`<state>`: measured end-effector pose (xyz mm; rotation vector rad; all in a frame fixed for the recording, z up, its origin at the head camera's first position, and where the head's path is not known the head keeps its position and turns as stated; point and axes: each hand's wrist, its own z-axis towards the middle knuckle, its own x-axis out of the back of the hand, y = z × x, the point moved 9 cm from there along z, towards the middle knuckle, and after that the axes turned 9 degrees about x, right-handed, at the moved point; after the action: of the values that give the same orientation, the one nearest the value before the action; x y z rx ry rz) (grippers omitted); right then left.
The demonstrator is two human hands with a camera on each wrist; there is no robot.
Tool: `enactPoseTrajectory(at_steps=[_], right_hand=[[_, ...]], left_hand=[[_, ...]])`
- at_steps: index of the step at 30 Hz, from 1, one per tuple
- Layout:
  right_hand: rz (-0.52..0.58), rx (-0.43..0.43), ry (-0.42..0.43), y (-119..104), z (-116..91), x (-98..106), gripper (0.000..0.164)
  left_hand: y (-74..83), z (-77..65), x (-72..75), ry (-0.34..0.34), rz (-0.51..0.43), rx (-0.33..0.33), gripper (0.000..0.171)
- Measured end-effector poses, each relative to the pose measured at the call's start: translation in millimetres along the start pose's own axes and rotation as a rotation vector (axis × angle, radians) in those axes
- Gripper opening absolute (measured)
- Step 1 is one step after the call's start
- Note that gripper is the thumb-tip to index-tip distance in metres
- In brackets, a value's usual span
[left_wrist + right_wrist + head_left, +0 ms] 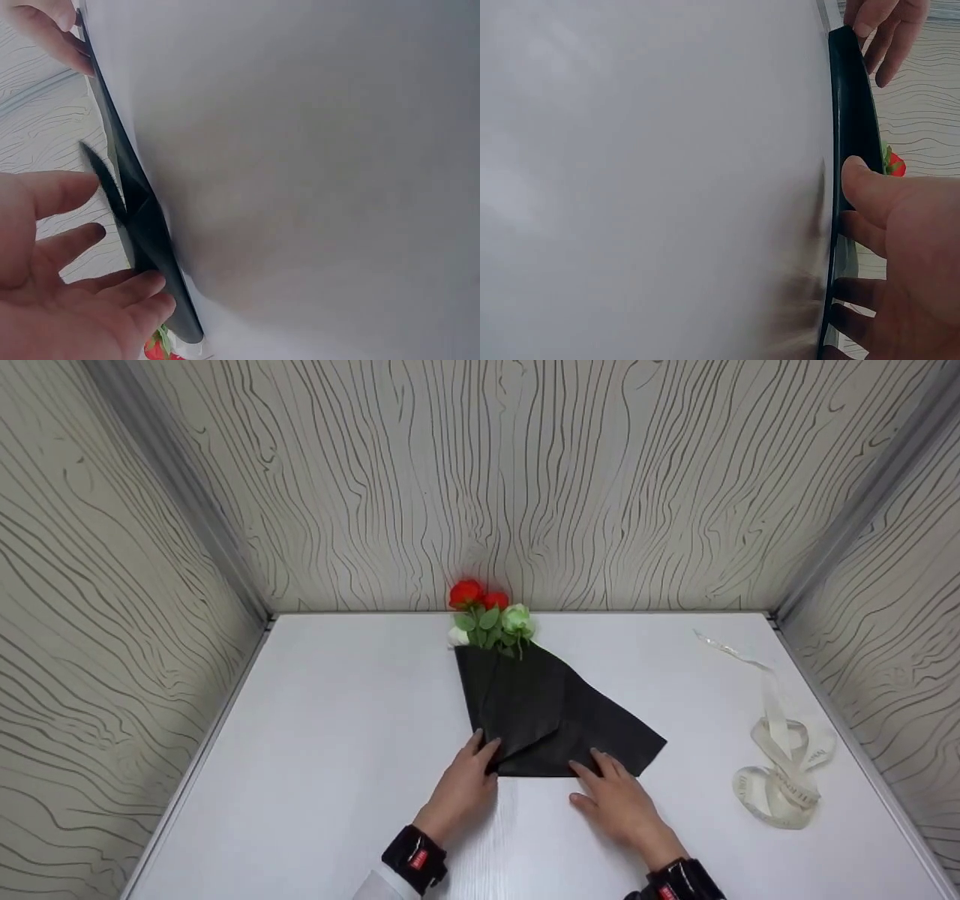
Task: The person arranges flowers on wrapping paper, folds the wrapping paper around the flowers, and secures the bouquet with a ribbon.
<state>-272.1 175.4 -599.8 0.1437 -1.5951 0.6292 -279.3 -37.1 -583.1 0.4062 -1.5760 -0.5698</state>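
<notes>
**Left hand [466, 784] and right hand [626, 808] rest on the black paper [525, 690]**

We find the paper just ahead of both hands, lying on the tabletop [322, 735] with its near edge under the fingertips. The left hand has its fingers spread and relaxed, touching the narrow end where the folded layer overlaps; we see no pinch there. We read that light touch as a way to stop the fold from lifting. In the left wrist view a flap [109, 184] of the paper stands up beside that hand, which suggests to us that the sheet is too springy to lie flat by itself.

The right hand has its fingers spread too, with the tips on the paper's near edge. We take it to be steadying the loose wing that reaches out ahead and to the right of it.

Straight ahead of the left hand, beyond the paper's far end, we see two red flowers [466, 594], a pale green flower [517, 620], a partly hidden white flower [458, 637] and some leaves [488, 619]. The blooms are probably left outside so that they show; we cannot see any stems inside the paper.

Well to the right of the right hand lies a loosely looped ribbon [799, 797], perhaps put there to leave the paper free.
</notes>
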Motion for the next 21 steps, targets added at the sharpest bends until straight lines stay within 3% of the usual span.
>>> enactPoseTrajectory(at_steps=[11, 15, 21], right_hand=[[-0.005, 0.002, -0.002, 1, 1, -2, 0.052], [-0.006, 0.008, 0.011, 0, 0, -1, 0.052], [-0.002, 0.009, 0.013, 0, -1, -1, 0.052]], left_hand=[[1.9, 6.8, -10.7, -0.113, 0.009, 0.018, 0.049], [2.3, 8.5, -10.4, -0.118, 0.041, 0.005, 0.047], [5.1, 12.8, -7.0, -0.06, 0.164, -0.103, 0.04]])
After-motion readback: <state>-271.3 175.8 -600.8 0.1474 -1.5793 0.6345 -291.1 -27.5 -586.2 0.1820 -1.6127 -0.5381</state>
